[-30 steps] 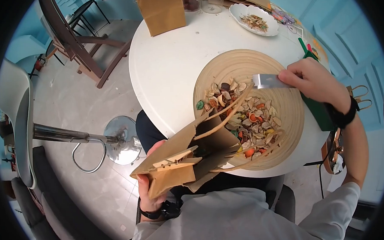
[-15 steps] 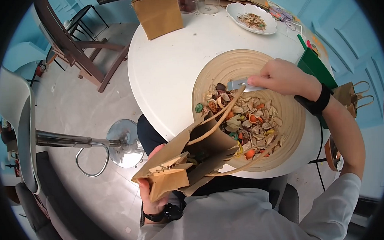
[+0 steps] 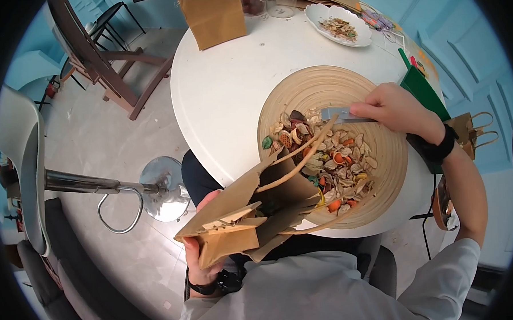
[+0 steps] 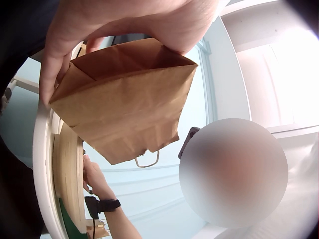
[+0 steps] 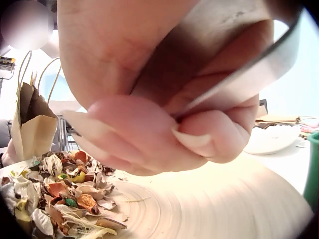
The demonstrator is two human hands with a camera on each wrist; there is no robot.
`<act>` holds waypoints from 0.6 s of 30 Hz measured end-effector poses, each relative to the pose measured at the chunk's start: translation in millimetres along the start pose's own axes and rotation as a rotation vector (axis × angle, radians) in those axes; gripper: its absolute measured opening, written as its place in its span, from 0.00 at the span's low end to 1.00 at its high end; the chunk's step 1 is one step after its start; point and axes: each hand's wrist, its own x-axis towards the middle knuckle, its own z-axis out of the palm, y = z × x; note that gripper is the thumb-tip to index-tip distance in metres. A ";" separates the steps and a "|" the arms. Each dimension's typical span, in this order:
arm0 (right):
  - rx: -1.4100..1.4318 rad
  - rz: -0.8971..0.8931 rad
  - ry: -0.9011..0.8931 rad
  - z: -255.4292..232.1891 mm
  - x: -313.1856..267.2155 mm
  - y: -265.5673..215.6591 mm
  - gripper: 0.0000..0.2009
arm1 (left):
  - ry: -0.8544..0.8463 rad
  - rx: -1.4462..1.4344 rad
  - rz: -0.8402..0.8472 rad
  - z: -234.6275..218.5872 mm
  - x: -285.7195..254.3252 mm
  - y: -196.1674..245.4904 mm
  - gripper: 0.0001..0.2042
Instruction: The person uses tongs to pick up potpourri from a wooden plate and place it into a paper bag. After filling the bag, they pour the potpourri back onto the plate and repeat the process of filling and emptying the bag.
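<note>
My left hand [image 3: 203,267] grips a brown paper bag [image 3: 238,189] near the table's front edge. The bag tilts with its mouth facing the wooden plate, and its rope handles reach over the plate's contents. A wooden clothespin [image 3: 230,216] is on the bag's near side. Dried petals and potpourri pieces [image 3: 340,182] are heaped on the round wooden plate [image 3: 321,77]. Above the plate's far right part, my right hand [image 3: 400,112] holds a shiny metal tool [image 3: 336,114], a wide bent strip like tongs; the right wrist view shows fingers curled round it, its far end out of sight.
A second brown paper bag [image 3: 215,20] stands at the table's back, beside a clear jar [image 3: 283,4]. A white scalloped dish [image 3: 313,27] bears small dried bits. At the right edge are a green container [image 3: 424,92] and a handled paper bag [image 3: 467,133].
My right hand moved left with the metal tool, lower over the petals, then shifted slightly back right. The left hand keeps holding the bag in nearly the same place.
</note>
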 end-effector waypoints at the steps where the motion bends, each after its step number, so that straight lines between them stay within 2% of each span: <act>1: -0.003 0.000 -0.002 -5.1 -5.5 -3.0 0.33 | 0.095 0.050 -0.067 3.1 0.6 2.0 0.52; 7: 0.146 0.026 -0.064 -30.7 -44.2 -53.4 0.28 | 0.072 0.066 -0.072 9.4 4.4 5.8 0.51; 9: 0.138 -0.191 -0.092 -30.0 -54.1 -69.8 0.26 | 0.066 0.068 -0.061 8.9 5.3 4.0 0.52; 13: 0.148 -0.257 0.010 -26.4 -55.5 -70.5 0.26 | 0.075 0.061 -0.045 10.6 5.0 3.4 0.52; 15: 0.145 -0.035 -0.003 -31.9 -44.7 -51.9 0.27 | 0.088 0.053 -0.056 8.6 2.5 4.5 0.52; 16: 0.141 -0.036 -0.002 -32.8 -39.3 -40.7 0.27 | 0.100 0.048 -0.072 7.7 1.6 4.6 0.53; 18: -0.084 0.071 0.036 -29.7 -30.2 -16.4 0.29 | 0.099 0.039 -0.066 6.5 1.7 3.3 0.53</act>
